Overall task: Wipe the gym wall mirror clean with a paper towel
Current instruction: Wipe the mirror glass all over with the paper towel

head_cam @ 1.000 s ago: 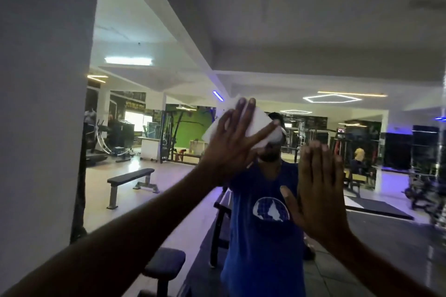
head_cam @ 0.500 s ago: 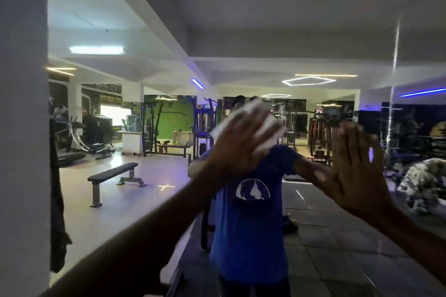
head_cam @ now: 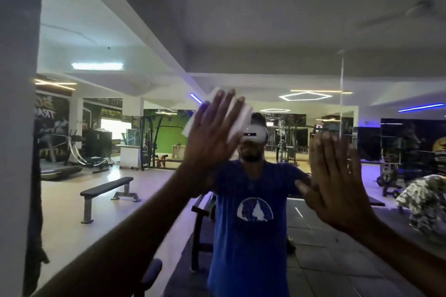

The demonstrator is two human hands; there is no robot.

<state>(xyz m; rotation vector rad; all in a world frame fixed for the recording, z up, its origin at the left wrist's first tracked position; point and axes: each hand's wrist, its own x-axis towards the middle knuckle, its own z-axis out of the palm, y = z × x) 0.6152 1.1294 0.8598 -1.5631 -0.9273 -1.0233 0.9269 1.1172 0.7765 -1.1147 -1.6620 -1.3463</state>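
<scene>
Facing the mirror (head_cam: 265, 31), which fills nearly the whole frame to the right of a white pillar (head_cam: 17, 103) at the left edge, we see our own reflection in a blue shirt at centre, with a gym bench (head_cam: 107, 189) reflected at lower left.

Our left hand (head_cam: 212, 142), just left of centre, has its fingers straight and spread, pressing the towel (head_cam: 237, 116) flat to the glass. Our right hand (head_cam: 337, 181), at right of centre, is flat and wide too, holding nothing; we cannot tell whether its palm touches the glass or hangs just off it.

The towel is a folded white pad trapped under our left fingers, showing only between and beyond them. Its long axis seems to run on a slant, from the left and low toward the upper right of the frame, across the fingers.

Risks, as we judge them: nothing pinches the towel, so easing the pressure could let it slide out and drop. A bare right palm on the glass would leave fresh prints. A small pad wiped without overlap could leave streaks.
</scene>
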